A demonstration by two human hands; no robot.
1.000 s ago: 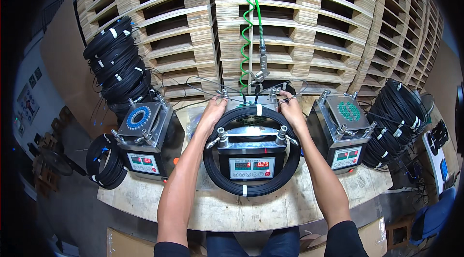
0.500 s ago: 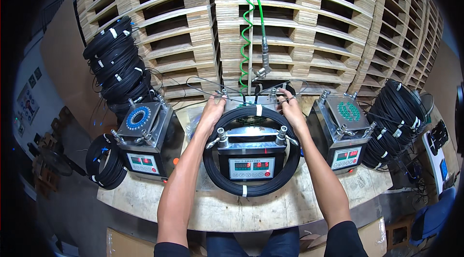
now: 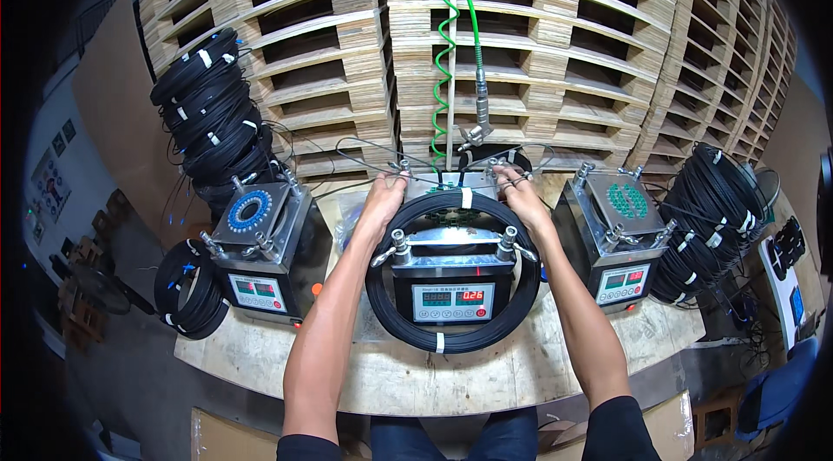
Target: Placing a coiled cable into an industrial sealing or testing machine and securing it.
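The person wears a dark top, close to black. Its left sleeve (image 3: 309,449) shows at the lower edge of the frame, left of centre; the right sleeve (image 3: 619,431), of the same dark cloth, shows more fully right of centre. Both are short enough to leave the forearms (image 3: 580,313) bare, narrowing toward the wrists. The left hand (image 3: 383,199) and right hand (image 3: 524,196) are ungloved. Dark blue trousers (image 3: 401,440) appear at bottom centre, their fabric too dim to make out.
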